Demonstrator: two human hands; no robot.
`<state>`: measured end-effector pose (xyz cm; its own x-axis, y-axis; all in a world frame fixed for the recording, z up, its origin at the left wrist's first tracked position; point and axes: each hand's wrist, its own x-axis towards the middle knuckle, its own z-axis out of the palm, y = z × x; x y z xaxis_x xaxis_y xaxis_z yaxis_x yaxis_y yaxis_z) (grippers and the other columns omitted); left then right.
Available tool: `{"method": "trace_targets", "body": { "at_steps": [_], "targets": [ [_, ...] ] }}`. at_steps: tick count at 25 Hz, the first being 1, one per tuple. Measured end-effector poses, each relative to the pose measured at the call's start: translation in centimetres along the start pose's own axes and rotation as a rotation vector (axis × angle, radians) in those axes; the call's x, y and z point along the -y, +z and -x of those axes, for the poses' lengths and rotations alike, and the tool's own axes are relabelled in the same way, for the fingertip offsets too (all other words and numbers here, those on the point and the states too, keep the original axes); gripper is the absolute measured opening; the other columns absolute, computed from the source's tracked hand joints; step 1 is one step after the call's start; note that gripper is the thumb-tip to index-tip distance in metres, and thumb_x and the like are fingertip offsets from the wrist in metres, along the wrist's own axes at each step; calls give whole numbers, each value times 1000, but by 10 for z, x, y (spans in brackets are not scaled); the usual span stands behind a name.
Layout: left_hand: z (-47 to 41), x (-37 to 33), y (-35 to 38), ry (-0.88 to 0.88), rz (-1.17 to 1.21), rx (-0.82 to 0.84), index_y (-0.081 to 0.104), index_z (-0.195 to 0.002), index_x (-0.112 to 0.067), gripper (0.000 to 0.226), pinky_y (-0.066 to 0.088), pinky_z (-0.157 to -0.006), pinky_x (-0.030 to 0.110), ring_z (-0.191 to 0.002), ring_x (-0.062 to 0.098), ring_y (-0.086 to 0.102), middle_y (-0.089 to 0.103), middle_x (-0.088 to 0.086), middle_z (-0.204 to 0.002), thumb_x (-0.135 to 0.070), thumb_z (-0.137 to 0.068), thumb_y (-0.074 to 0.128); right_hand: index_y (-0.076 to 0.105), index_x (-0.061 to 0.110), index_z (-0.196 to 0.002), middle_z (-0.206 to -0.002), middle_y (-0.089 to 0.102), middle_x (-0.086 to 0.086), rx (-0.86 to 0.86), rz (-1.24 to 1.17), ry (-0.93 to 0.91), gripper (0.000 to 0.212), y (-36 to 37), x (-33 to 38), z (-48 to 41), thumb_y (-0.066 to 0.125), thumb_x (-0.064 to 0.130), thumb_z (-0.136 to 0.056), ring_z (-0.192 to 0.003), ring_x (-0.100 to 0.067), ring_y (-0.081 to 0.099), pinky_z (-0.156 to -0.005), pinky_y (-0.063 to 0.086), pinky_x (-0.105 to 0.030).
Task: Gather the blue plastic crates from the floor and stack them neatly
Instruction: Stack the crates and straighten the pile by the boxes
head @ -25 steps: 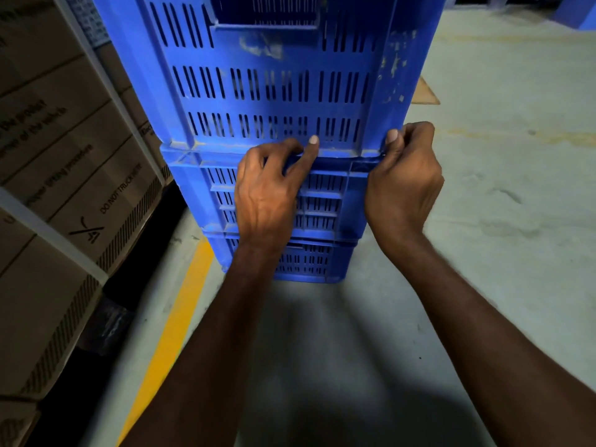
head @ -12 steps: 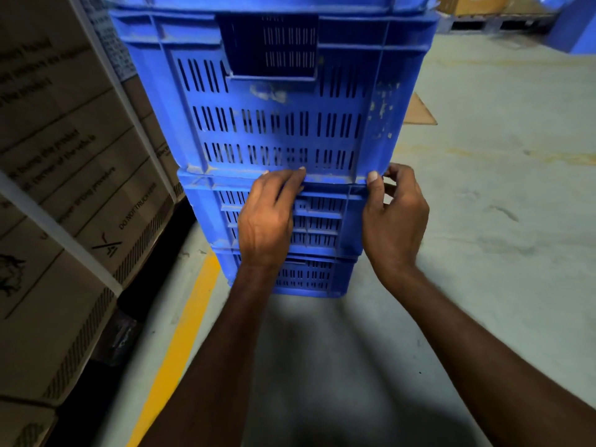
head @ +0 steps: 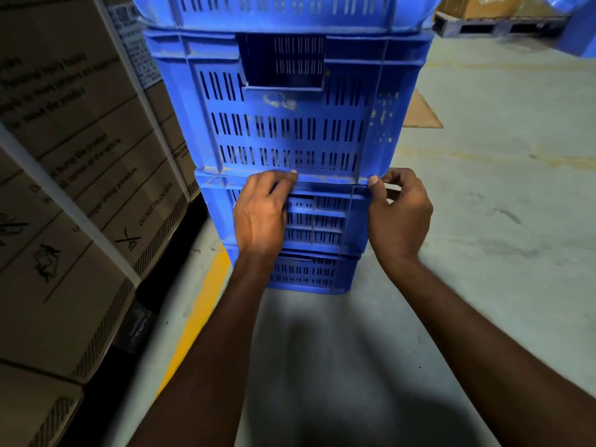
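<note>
A stack of blue slotted plastic crates stands on the concrete floor in front of me. A tall crate [head: 290, 124] sits on a lower crate [head: 322, 221], with one more crate [head: 309, 272] under that and another crate [head: 280, 11] on top. My left hand [head: 261, 214] curls its fingers over the top rim of the lower crate, near its middle. My right hand [head: 400, 214] pinches the same rim at the right corner, thumb tip on the front edge.
Strapped cardboard cartons [head: 74, 195] stand stacked close on the left. A yellow floor line [head: 200, 317] runs beside the stack. A flat cardboard piece [head: 422, 111] lies on the floor behind. Pallets with boxes [head: 483, 14] stand at the far right, beside a blue object [head: 577, 33].
The view has tilted up, so the stack sits lower in frame and the topmost crate shows. Both hands stay at the same rim; my right hand has shifted slightly around the corner.
</note>
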<state>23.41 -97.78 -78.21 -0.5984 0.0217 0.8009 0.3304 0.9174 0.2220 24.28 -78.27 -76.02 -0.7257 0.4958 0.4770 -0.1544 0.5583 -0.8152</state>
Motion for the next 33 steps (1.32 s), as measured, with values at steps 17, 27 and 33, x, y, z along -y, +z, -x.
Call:
{"method": "trace_targets", "body": {
  "at_steps": [17,27,33],
  "targets": [
    [-158,-60,-81,26,58,-210,67,-130,-18,30,47,-92,43,-119,27,55,64,2,-128,-25,-101,62,58,13,-114,-107,64,-3,-52,-43,-309,37,-50,135,-105,55,47,-100,-102,-26,55,-77,41,-36],
    [-150,-83,-70,12,69,-131,73,-108,-23,30,43,-97,39,-119,29,50,69,-9,-114,-45,-89,74,55,11,-101,-93,58,4,20,-149,-247,11,-61,134,-114,56,22,-100,-88,-14,55,-68,34,-21],
    [-159,-72,-78,45,233,-145,74,-96,-20,19,51,-80,48,-98,23,55,71,-11,-101,-11,-84,62,59,7,-105,-97,65,4,84,-217,-302,17,-65,126,-117,59,23,-100,-90,-5,58,-68,38,-4]
  ]
}}
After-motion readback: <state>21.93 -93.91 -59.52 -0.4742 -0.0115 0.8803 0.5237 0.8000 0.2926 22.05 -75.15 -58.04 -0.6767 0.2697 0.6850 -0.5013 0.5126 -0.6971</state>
